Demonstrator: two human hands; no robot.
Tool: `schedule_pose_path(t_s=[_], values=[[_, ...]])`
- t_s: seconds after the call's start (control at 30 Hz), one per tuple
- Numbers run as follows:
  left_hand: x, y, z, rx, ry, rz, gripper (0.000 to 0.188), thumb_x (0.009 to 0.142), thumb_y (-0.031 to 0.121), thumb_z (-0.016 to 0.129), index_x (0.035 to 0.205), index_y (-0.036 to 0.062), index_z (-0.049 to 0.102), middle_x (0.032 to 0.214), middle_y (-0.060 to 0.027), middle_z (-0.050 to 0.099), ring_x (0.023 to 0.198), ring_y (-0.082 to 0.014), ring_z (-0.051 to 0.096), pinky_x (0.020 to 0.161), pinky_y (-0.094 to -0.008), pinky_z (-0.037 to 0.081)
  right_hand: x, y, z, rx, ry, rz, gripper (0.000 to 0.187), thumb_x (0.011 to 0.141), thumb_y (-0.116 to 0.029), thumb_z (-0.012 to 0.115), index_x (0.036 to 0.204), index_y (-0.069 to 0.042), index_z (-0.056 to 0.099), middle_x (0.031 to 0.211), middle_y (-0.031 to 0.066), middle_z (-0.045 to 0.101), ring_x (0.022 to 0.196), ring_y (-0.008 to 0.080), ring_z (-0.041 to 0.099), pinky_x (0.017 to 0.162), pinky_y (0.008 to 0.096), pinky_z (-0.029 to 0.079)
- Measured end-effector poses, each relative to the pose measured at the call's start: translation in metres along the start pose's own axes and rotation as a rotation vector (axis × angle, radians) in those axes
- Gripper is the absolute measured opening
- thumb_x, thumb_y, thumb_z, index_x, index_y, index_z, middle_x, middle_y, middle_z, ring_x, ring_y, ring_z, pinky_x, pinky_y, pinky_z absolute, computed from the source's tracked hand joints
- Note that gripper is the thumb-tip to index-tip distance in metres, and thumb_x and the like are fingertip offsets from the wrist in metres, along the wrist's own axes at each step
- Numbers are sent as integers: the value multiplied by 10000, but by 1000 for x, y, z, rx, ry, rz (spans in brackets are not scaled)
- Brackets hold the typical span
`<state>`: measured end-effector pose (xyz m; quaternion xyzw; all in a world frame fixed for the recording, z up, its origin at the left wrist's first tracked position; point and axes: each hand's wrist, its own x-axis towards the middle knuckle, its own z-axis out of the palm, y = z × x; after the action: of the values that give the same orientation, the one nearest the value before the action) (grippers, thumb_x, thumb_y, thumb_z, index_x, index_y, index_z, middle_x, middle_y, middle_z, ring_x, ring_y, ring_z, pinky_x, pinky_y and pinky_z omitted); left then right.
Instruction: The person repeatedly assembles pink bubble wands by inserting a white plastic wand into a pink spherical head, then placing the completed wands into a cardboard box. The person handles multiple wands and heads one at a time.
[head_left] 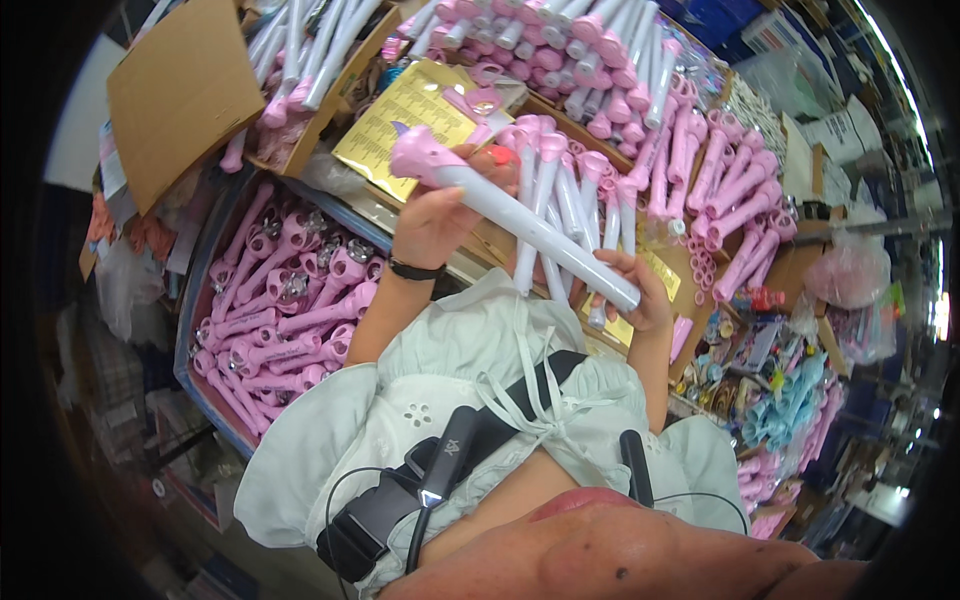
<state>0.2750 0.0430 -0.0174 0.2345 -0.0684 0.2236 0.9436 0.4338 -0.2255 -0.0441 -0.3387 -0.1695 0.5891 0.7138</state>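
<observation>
A toy wand [530, 232] with a long white tube and a pink flared head slants across in front of my chest, its head at the upper left. My left hand [437, 222] is closed around it just below the pink head. At the tube's plain lower end, my right hand [637, 290] grips it with fingers and thumb. Right behind the wand, several more white tubes with pink heads [553, 150] lean in a bunch. A small red piece [500, 156] shows by my left fingertips; what it is, I cannot make out.
A blue-edged bin [183, 345] of pink handles stands at the left. A yellow printed sheet [400, 125] lies beyond my left hand. White-and-pink wands [590, 50] pile up at the back. Pink handles [745, 195], pink rings [703, 268] and light-blue parts [790, 405] fill the right side.
</observation>
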Motion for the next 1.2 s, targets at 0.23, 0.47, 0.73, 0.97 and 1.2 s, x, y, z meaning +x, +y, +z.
schedule_pose_path(t_s=[0.23,0.47,0.73,0.97,1.2], values=[[-4,9,-20,-176,117,53,498,813,37,466,1301,15,373,1280,-131,486,1263,-340,378,1093,-558,195,-2,-15,20,-38,89,-14,651,973,-451,217,1268,100,401,1015,205,617,826,279,660,594,305,560],[-5,2,-17,-103,175,51,463,846,89,492,1290,17,385,1254,-131,507,1248,-333,401,1093,-541,212,-6,-20,30,-487,128,30,521,863,-355,570,1215,24,510,997,114,617,866,180,623,693,277,504],[0,-9,30,266,202,46,434,860,70,543,1255,19,370,1126,-155,564,1048,-267,563,935,-429,441,11,23,38,-1134,274,62,377,730,-223,734,1030,-41,595,845,63,623,782,120,572,720,279,459],[5,8,40,832,239,476,488,789,-26,636,1241,22,460,1111,-101,566,1002,-187,562,873,-293,455,4,50,34,-1287,331,19,301,727,-224,726,952,-53,622,771,126,641,691,225,620,651,313,475],[5,16,37,1196,256,500,232,905,148,514,1049,-5,612,987,-79,622,898,-127,564,827,-248,429,-6,52,41,-1397,447,32,288,730,-239,714,944,-68,625,737,164,641,701,306,645,617,354,487]])
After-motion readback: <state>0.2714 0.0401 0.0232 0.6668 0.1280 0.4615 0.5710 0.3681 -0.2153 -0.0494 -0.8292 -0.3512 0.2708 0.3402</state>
